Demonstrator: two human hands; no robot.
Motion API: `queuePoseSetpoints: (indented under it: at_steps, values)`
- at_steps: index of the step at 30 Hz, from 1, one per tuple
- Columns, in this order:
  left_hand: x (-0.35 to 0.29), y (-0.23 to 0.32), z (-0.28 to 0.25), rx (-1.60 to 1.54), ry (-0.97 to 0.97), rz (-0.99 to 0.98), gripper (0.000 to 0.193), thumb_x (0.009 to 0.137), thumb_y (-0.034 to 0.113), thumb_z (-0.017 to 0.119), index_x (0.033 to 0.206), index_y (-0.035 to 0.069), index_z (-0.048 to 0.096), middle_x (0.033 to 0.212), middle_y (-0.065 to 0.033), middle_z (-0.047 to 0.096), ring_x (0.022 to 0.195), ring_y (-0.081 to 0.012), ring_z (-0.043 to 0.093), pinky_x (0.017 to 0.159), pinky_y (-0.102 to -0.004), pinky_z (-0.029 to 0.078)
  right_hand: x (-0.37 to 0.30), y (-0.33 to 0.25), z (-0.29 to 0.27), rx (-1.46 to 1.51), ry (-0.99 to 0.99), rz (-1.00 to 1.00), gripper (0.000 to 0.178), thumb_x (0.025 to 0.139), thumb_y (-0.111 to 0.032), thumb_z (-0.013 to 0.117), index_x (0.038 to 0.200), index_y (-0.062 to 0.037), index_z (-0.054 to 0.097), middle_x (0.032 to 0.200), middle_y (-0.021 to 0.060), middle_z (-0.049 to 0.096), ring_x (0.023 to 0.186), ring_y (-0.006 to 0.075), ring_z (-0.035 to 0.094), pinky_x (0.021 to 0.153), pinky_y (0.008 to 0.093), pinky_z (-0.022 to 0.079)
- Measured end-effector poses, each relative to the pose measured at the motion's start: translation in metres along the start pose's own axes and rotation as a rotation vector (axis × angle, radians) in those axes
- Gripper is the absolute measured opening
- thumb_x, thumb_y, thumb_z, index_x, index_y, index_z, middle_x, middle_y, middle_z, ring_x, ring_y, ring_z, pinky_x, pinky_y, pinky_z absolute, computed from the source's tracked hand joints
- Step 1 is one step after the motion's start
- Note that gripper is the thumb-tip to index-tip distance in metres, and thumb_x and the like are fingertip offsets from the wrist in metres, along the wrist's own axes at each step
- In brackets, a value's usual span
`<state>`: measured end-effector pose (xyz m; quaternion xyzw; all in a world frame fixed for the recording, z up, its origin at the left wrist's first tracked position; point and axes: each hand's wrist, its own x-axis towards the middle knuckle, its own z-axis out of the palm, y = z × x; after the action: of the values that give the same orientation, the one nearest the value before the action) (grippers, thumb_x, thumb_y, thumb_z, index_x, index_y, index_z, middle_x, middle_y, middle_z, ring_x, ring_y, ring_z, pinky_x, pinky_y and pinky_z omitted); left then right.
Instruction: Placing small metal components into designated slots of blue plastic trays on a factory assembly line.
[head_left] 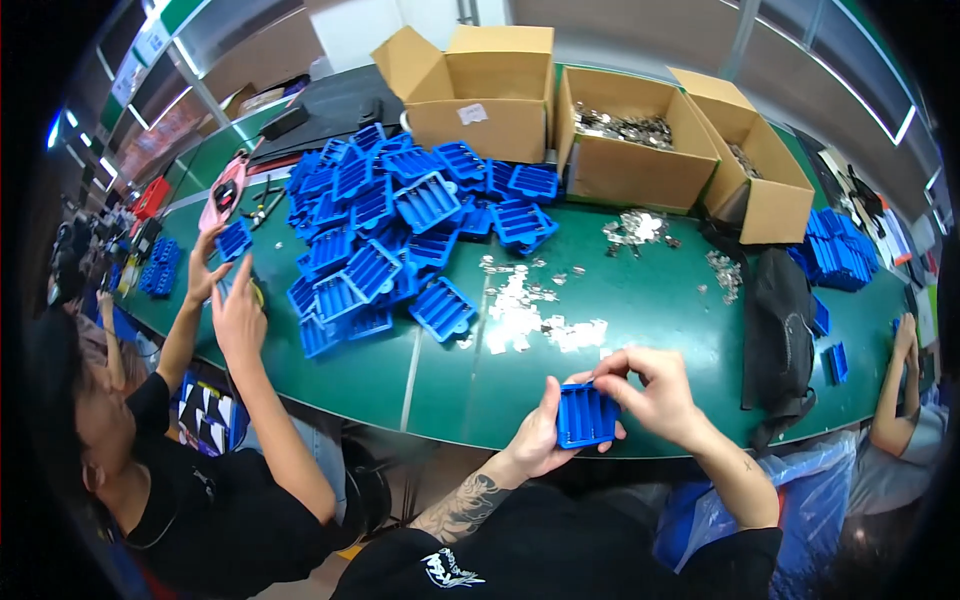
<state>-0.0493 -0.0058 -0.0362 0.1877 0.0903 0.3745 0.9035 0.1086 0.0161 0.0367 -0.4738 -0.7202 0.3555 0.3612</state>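
Just past the table's near edge, my left hand (pixel 538 442) cradles a blue battery holder (pixel 587 416), a plastic tray with several long slots facing up. Its fingers wrap beneath and show at the far side. Over the holder's upper right corner, my right hand (pixel 650 392) is closed, thumb and forefinger pinched at the rim. Whatever small piece lies between those fingertips is too small or hidden to make out. Beyond my hands, small shiny metal pieces (pixel 520 305) lie scattered on the green table (pixel 450 385).
A large heap of blue holders (pixel 370 220) fills the left middle. Cardboard boxes (pixel 480 130) line the back; a box (pixel 640 170) contains metal pieces. A black bag (pixel 778 330) lies right. At left a co-worker's hands (pixel 238 310) are near a blue holder (pixel 234 241); another person's hands (pixel 905 340) show right.
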Motion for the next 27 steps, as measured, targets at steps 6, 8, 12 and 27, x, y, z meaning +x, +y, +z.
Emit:
queuePoseSetpoints:
  at_steps: [6, 8, 12, 27]
  values:
    - [0.010, -0.005, 0.008, 0.227, 0.020, -0.136, 0.069, 0.089, 0.059, 0.019, 0.132, 0.005, 0.030, 0.107, -0.0099, 0.050, 0.084, -0.0195, 0.059, 0.062, -0.0276, 0.047, -0.028, 0.010, 0.002, 0.053, 0.113, 0.011, 0.008, 0.072, -0.003, 0.068, 0.079, -0.0008, 0.063, 0.076, 0.0093, 0.065, 0.065, 0.0151, 0.062, 0.060, 0.0256, 0.049]
    - [0.012, -0.005, 0.007, 0.230, 0.002, -0.203, 0.068, 0.090, 0.058, 0.018, 0.132, 0.005, 0.030, 0.106, -0.0101, 0.050, 0.081, -0.0199, 0.060, 0.060, -0.0273, 0.047, -0.028, 0.008, 0.000, 0.005, 0.141, -0.019, 0.008, 0.072, -0.002, 0.068, 0.078, -0.0008, 0.063, 0.075, 0.0095, 0.064, 0.064, 0.0156, 0.061, 0.059, 0.0257, 0.049]
    - [0.012, -0.006, 0.007, 0.220, 0.000, -0.216, 0.066, 0.091, 0.056, 0.018, 0.132, 0.005, 0.030, 0.105, -0.0107, 0.051, 0.080, -0.0203, 0.060, 0.060, -0.0273, 0.047, -0.032, 0.009, 0.001, 0.028, 0.159, -0.026, 0.010, 0.070, -0.001, 0.069, 0.077, -0.0004, 0.061, 0.074, 0.0088, 0.063, 0.062, 0.0170, 0.061, 0.057, 0.0263, 0.049]
    - [0.009, -0.005, 0.015, 0.327, 0.119, -0.221, 0.067, 0.091, 0.058, 0.019, 0.133, 0.006, 0.026, 0.098, -0.0100, 0.052, 0.077, -0.0147, 0.057, 0.061, -0.0246, 0.047, -0.036, 0.015, 0.016, 0.121, 0.238, -0.126, 0.012, 0.069, 0.002, 0.070, 0.074, -0.0007, 0.059, 0.075, 0.0090, 0.061, 0.073, 0.0216, 0.061, 0.065, 0.0306, 0.048]
